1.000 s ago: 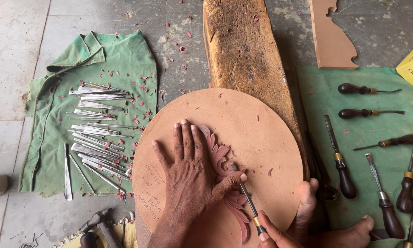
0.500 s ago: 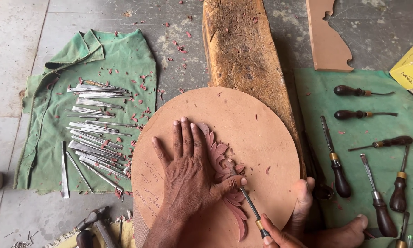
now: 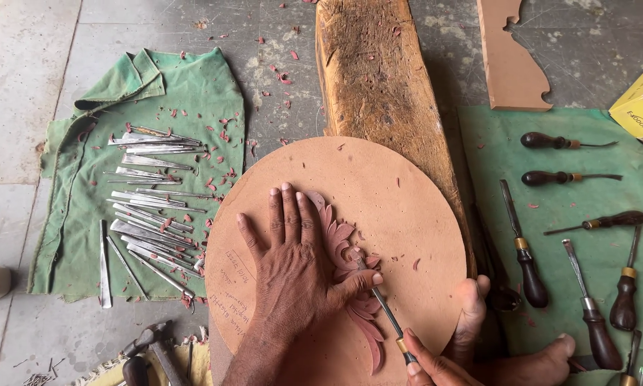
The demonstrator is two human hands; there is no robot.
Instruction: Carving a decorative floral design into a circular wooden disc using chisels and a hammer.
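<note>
Wooden round panel [image 3: 407, 214]: left hand [image 3: 293, 279] spread flat; right hand [image 3: 436, 368], half cut off, pinching carving chisel [image 3: 386, 314].

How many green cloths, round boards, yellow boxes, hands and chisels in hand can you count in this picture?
green cloths: 2 (left one, right one)
round wooden board: 1
yellow box: 1
hands: 2 (left hand, right hand)
chisel in the right grip: 1
Total: 7

Round wooden disc [image 3: 400, 207] flat, slim chisel [image 3: 386, 314] on leaf carving [image 3: 346, 250]
</note>
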